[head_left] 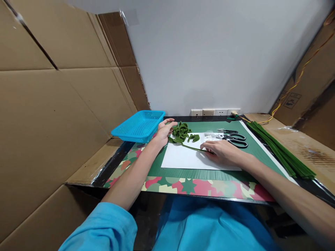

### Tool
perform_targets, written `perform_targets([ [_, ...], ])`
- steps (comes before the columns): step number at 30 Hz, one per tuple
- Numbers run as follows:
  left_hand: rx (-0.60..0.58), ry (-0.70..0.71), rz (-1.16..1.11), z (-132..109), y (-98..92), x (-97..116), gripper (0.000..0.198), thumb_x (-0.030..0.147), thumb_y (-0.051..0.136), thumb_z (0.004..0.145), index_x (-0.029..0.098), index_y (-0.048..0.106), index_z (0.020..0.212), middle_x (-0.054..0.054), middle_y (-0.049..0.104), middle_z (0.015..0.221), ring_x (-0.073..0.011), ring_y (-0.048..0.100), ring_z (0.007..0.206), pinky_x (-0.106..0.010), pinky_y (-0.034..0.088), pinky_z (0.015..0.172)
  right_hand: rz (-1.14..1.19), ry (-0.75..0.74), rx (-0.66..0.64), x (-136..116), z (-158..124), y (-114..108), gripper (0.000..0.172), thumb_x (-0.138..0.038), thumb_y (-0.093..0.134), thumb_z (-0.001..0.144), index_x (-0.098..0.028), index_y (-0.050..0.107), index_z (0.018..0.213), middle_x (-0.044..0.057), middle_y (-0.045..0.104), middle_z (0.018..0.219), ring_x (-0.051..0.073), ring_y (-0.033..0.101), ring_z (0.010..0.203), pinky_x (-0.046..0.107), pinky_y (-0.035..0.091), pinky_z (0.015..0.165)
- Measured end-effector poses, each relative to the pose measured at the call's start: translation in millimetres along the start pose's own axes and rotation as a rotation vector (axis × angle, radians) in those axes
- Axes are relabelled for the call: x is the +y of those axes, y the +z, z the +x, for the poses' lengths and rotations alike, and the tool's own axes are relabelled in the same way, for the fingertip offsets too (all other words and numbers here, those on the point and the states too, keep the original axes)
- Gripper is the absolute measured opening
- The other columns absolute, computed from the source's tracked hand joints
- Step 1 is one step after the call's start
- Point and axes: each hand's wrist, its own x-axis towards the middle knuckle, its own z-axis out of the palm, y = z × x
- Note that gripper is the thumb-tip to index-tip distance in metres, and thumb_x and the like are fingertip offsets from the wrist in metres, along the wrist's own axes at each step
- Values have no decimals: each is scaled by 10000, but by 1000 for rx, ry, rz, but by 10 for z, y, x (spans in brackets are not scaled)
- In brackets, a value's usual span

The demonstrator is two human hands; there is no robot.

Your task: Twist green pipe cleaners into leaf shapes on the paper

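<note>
A long green pipe cleaner lies across the white sheet on the green mat. My right hand rests on the sheet, its fingertips pinched on the pipe cleaner's right end. My left hand is at the sheet's far left corner, fingers loosely curled at the pipe cleaner's other end, beside a pile of coiled green pipe cleaner pieces. A smaller green piece lies just right of the pile.
A blue plastic basket stands at the left. Black-handled scissors and smaller pliers lie behind my right hand. A bundle of straight green pipe cleaners lies at the right. Cardboard walls stand on both sides; wall sockets behind.
</note>
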Motion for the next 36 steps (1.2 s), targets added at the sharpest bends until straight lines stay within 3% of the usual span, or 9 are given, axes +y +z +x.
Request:
perform_targets([
  [3,32,153,95,3,14,34,413,407,692,1019,162,656,1350,-122,676,1352,-251,690,1171,-479,616,993,-8,0,33,22,-11,-16,234,-193,536,1058,-206,685,1238,64,770,1143,196,684,854,283,374,692],
  [7,99,367,201,23,-11,89,77,202,664,966,165,727,945,-67,740,1053,-215,677,1041,-402,551,1013,-9,-17,77,32,-6,-26,243,-161,525,1052,-193,698,1220,76,776,1128,216,701,896,293,394,696],
  [11,110,526,275,37,-39,78,169,159,550,941,195,706,887,-64,741,997,-215,655,982,-365,506,947,6,-21,140,98,19,12,284,-163,478,1072,-199,697,1249,89,773,1118,232,707,943,304,443,734],
  [15,-105,648,391,-67,55,9,208,296,559,1001,223,754,991,-71,767,1032,-234,673,1003,-381,511,928,40,30,266,258,23,88,295,-203,464,1092,-230,696,1272,93,770,1166,244,707,1013,340,502,830],
  [19,-371,747,538,-334,255,-46,212,400,643,1002,280,781,1108,-55,789,1178,-256,665,1144,-429,472,1061,104,149,459,434,0,164,298,-260,475,1099,-257,675,1320,84,773,1156,248,717,1020,386,536,901],
  [23,-528,756,643,-582,373,-36,296,401,567,1063,241,763,1217,-68,803,1189,-251,683,1099,-442,417,1089,171,230,607,504,-28,142,245,-293,534,1058,-256,698,1237,68,782,1122,249,724,973,393,546,866],
  [28,-557,686,616,-719,382,-16,275,380,543,1077,216,753,1143,-39,788,918,-200,665,807,-426,410,1057,166,281,632,484,-55,7,260,-388,577,1024,-229,704,1186,78,762,1031,247,715,938,373,549,855],
  [32,-525,610,506,-755,415,-53,226,385,584,1044,212,712,975,-28,727,814,-179,602,702,-392,451,928,61,359,552,682,-134,-71,341,-404,521,1033,-202,689,1250,111,742,1083,269,683,992,397,511,912],
  [36,-535,498,343,-744,443,-73,231,410,544,1052,211,650,1000,4,664,707,-157,568,620,-321,445,701,-4,457,302,1014,-304,-189,254,-424,629,948,-232,744,1068,74,745,924,227,630,748,340,421,690],
])
